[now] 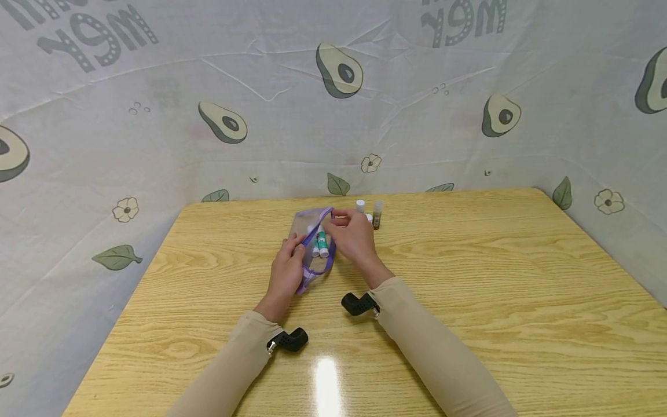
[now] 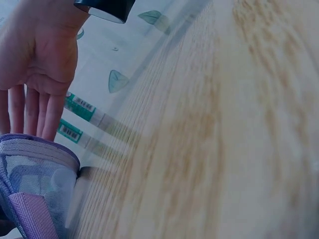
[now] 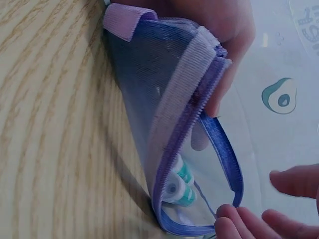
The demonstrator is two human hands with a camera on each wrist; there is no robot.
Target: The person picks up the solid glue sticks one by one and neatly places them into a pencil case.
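Note:
A see-through mesh zip pouch [image 1: 304,220] with purple trim lies on the table, its mouth gaping to the right. My left hand [image 1: 286,267] grips its left side, thumb at the zipper edge. Inside are white and green glue sticks [image 1: 322,243], their white ends also visible in the right wrist view. My right hand [image 1: 354,237] is at the far right edge of the mouth. In the right wrist view its fingertips [image 3: 227,226] meet the blue rim, the thumb held apart. The left wrist view shows its palm [image 2: 47,59] and straight fingers, their tips hidden behind the pouch.
Just beyond my right hand stand more green-labelled glue sticks [image 2: 79,107] and a clear-topped tube with a dark base [image 1: 377,215]. The wooden table [image 1: 495,289] ends at a cloth backdrop [image 1: 292,145] printed with avocados.

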